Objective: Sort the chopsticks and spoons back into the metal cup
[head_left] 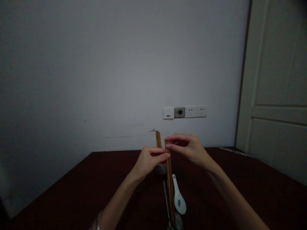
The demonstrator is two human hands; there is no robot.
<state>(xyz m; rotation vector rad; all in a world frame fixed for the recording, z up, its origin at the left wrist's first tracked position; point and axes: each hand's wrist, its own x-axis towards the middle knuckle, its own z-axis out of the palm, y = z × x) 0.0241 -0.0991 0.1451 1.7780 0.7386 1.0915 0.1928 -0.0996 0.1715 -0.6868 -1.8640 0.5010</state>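
Note:
A pair of wooden chopsticks (169,182) stands tilted in front of me, gripped near its upper end by both hands. My left hand (153,159) pinches it from the left, thumb across the front. My right hand (185,147) closes thumb and fingers on the top tips. Behind my left hand, more chopsticks (158,139) rise from a small metal-looking container (160,169), mostly hidden. A white Chinese soup spoon (179,199) with a blue mark lies just right of the held pair. Left of it lies a thin metal spoon (167,204), its bowl cut off by the frame's lower edge.
The dark red table (96,188) runs back to a pale wall with a row of sockets (189,111). A flat strip (236,152) lies near the table's far right edge, beside a white door (278,95). Another roundish metallic shape (178,221) shows at the bottom.

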